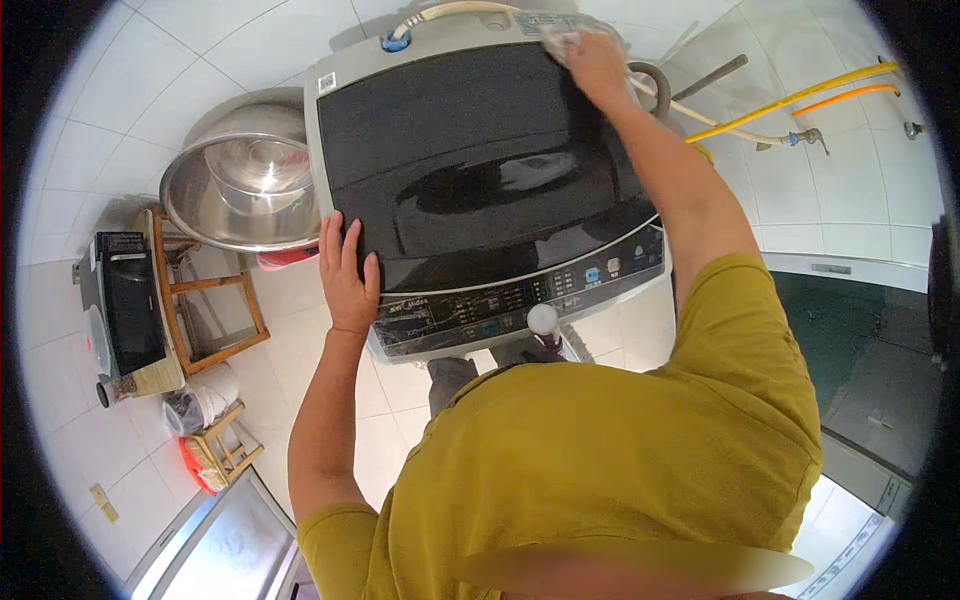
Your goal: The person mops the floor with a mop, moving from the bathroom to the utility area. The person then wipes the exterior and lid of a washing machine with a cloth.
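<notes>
A top-loading washing machine [450, 150] with a closed dark lid and a grey rim stands in front of me. My right hand [595, 68] reaches to its far right corner, closed on a pale cloth [562, 42] pressed against the back rim. Part of the cloth is hidden under the fingers. At the near left edge, my left hand [349, 275] rests on the machine with its fingers apart and nothing in it. Along the front runs the control panel [520, 295], with rows of small markings and buttons.
Large metal basins [240, 190] lean left of the machine, near a wooden stool [215, 315] and a black microwave-like box [130, 305]. A pale hose [450, 12] joins the machine's back. Yellow pipe [790, 98] and a tap [810, 138] line the right wall, above a dark-topped counter [850, 340].
</notes>
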The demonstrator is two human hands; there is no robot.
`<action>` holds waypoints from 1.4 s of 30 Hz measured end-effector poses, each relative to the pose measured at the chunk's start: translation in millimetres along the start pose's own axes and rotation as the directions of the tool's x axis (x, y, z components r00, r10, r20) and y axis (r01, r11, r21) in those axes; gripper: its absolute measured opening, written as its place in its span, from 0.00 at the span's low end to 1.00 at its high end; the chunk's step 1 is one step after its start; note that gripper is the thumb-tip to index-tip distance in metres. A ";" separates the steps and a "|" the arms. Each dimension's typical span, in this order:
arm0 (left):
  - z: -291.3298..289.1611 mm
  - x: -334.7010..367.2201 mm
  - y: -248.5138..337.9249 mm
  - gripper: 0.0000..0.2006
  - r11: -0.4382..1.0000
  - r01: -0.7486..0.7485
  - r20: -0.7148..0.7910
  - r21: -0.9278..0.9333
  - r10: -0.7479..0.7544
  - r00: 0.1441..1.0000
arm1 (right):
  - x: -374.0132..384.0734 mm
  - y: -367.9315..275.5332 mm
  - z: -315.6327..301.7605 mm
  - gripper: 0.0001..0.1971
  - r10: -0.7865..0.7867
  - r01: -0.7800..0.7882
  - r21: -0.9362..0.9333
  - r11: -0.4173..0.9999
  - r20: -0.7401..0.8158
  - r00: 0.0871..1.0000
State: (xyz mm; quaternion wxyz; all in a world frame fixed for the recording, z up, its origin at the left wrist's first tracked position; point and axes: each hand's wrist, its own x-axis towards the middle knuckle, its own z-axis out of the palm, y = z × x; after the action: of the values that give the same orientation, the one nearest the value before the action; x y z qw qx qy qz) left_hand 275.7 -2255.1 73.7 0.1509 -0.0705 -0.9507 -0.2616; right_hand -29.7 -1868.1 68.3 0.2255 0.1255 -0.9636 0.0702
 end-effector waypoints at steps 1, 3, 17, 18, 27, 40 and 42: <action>-1.1 -0.6 -0.3 0.22 1.000 0.000 0.001 0.004 0.000 1.000 | 5.9 -33.3 -9.1 0.22 -0.129 0.129 0.013 0.992 -0.003 0.992; 1.9 7.8 4.3 0.22 1.000 -0.011 0.016 0.007 0.011 1.000 | 29.3 -59.5 42.7 0.19 -0.267 0.266 0.150 0.952 -0.011 0.964; 2.9 5.5 2.4 0.22 0.999 0.033 0.013 -0.002 -0.033 0.999 | 58.4 25.7 37.4 0.21 -0.116 0.099 0.180 0.979 0.085 0.990; 1.0 3.7 1.3 0.22 1.000 0.028 0.014 -0.007 -0.028 1.000 | 51.4 44.9 35.7 0.21 0.043 -0.041 0.201 0.979 -0.006 0.999; -0.7 4.3 -0.2 0.22 0.999 0.033 0.021 -0.021 -0.032 0.999 | 29.0 3.3 28.2 0.18 -0.021 0.037 0.175 0.984 -0.091 0.996; -1.6 5.9 -0.2 0.22 0.999 0.032 0.001 -0.033 -0.032 0.999 | 75.7 -98.7 34.4 0.21 -0.210 0.204 0.092 0.975 0.056 0.976; -3.8 0.5 -0.6 0.22 0.998 0.039 -0.010 -0.040 -0.040 0.999 | 71.6 -103.1 24.9 0.20 -0.195 0.164 0.249 0.954 0.104 0.975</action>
State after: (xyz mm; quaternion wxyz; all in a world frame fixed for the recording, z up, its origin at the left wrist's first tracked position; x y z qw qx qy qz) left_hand 276.0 -2257.6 76.6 0.1494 -0.0533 -0.9457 -0.2838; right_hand -74.0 -1986.7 86.7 0.1523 0.2432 -0.9451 0.1567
